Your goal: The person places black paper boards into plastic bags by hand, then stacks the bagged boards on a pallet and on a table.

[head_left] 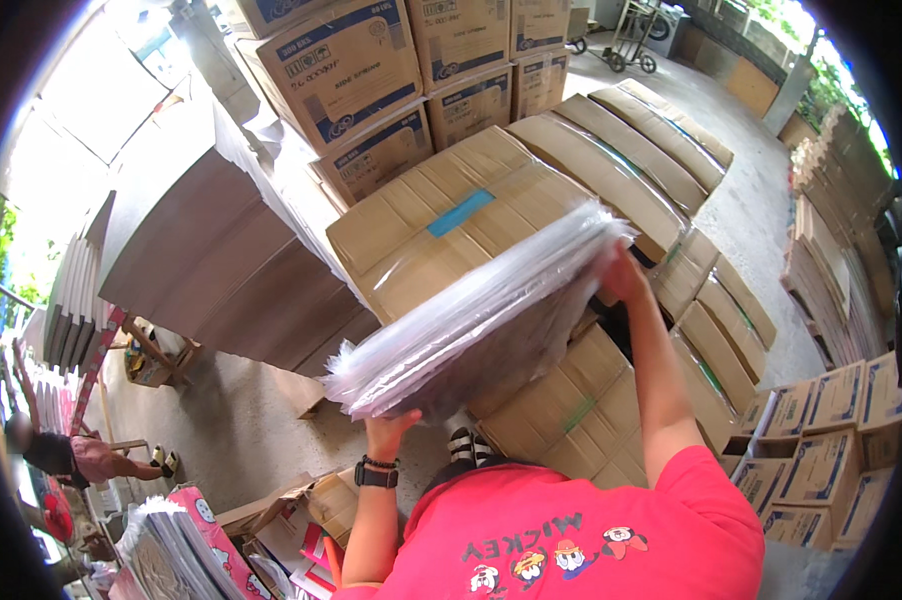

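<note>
Both my hands carry a thick stack of clear plastic-wrapped sheets (486, 310), tilted across the front of me, its right end farther away and its left end nearer. My left hand (392, 428), below a dark wristwatch, grips the stack's near left corner; its fingers partly disappear underneath. At the far right end my right hand (619, 275) is closed round the edge, slightly blurred. Behind the stack lies a large brown carton (411, 265) with a strip of blue tape (461, 212) on top. Whether the stack touches this carton I cannot tell.
Printed cartons (346, 75) are piled at the back. Tall stacks of grey board (211, 240) stand left. Taped brown cartons (611, 160) run along the right, with smaller boxes (821, 440) at lower right. A person (86, 455) is at far left. A hand truck (626, 45) stands far back.
</note>
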Available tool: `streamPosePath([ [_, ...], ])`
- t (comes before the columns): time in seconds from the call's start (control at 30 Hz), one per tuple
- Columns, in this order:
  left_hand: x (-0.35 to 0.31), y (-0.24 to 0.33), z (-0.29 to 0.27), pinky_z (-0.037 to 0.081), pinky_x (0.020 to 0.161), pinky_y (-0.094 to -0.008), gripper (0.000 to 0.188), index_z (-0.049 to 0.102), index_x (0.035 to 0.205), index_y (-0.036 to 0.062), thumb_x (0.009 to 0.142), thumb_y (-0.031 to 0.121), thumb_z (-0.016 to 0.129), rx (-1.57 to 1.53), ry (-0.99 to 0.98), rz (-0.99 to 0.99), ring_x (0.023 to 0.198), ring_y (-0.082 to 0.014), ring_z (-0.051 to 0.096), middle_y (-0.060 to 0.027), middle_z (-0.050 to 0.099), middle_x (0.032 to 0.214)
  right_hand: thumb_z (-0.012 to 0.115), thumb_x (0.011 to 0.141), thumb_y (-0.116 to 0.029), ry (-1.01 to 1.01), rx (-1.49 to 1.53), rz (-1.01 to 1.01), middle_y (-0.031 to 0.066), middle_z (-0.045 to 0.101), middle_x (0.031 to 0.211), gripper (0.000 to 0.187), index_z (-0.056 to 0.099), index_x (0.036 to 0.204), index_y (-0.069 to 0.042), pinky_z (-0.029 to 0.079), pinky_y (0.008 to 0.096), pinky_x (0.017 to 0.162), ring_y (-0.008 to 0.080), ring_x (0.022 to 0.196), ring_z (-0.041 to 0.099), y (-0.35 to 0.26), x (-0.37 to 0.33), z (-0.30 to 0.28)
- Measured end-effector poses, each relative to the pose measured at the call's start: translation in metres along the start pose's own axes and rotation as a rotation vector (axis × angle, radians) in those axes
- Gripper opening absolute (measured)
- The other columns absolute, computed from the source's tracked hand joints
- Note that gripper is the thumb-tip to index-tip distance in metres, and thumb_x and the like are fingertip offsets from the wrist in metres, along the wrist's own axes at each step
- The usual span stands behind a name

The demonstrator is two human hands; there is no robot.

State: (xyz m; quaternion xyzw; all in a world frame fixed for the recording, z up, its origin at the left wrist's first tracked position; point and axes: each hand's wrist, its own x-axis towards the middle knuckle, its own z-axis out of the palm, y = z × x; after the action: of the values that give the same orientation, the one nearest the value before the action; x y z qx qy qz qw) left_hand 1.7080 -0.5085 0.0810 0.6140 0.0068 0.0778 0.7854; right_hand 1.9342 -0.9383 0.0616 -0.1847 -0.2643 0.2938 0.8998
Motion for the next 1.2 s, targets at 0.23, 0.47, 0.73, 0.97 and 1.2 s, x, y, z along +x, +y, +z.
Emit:
streamPosePath([
  [0.23,-0.009,0.030,0.025,0.026,0.097,-0.0346,0.065,0.029,0.127,0.0044,0.081,0.046,0.048,-0.301,0.161,0.190,0.115,-0.0212,0.035,-0.0069,0.038,0.124,0.049,0.081,-0.044,0.774,-0.870,-0.168,0.0073,0.050,0.112,0.055,0.044,0.117,-0.003,0.036,0.0325,0.089,0.0200,0.102,0.048,0.020,0.045,0.076],
  [0.47,-0.002,0.044,0.023,0.026,0.096,-0.0343,0.048,0.037,0.121,0.0016,0.084,0.032,0.045,-0.050,0.272,0.025,0.113,-0.0207,0.037,-0.0089,0.041,0.122,0.059,0.076,-0.026,0.966,-0.690,0.022,0.0050,0.053,0.103,0.041,0.050,0.111,-0.006,0.039,0.0320,0.081,0.0183,0.096,0.048,0.011,0.050,0.098],
  [0.73,-0.006,0.028,-0.003,0.034,0.090,-0.0381,0.028,0.054,0.100,0.0045,0.074,-0.004,0.052,0.433,0.208,0.338,0.103,-0.0311,0.046,-0.0167,0.049,0.112,0.047,0.082,-0.041,0.479,-2.287,-0.674,0.0167,0.027,0.134,0.058,0.030,0.130,-0.012,0.019,0.0416,0.101,0.0325,0.126,0.018,0.020,0.160,0.266],
  [0.97,0.003,0.049,0.023,0.034,0.090,-0.0364,0.021,0.054,0.099,0.0002,0.079,0.000,0.049,0.109,0.373,0.258,0.105,-0.0285,0.045,-0.0150,0.050,0.109,0.025,0.078,-0.064,0.054,-2.245,0.358,0.0153,0.023,0.135,0.075,0.031,0.129,-0.008,0.016,0.0574,0.095,0.0321,0.126,0.019,0.128,0.171,0.214],
  [1.2,0.012,0.057,0.008,0.037,0.070,-0.0219,0.022,0.051,0.102,0.0007,0.084,0.013,0.048,0.082,0.196,-0.050,0.082,-0.0084,0.045,-0.0024,0.050,0.094,0.040,0.080,-0.053,0.193,-2.213,0.101,0.0119,0.027,0.134,0.062,0.038,0.123,-0.007,0.015,0.0575,0.096,0.0322,0.124,0.021,0.155,0.175,0.200],
])
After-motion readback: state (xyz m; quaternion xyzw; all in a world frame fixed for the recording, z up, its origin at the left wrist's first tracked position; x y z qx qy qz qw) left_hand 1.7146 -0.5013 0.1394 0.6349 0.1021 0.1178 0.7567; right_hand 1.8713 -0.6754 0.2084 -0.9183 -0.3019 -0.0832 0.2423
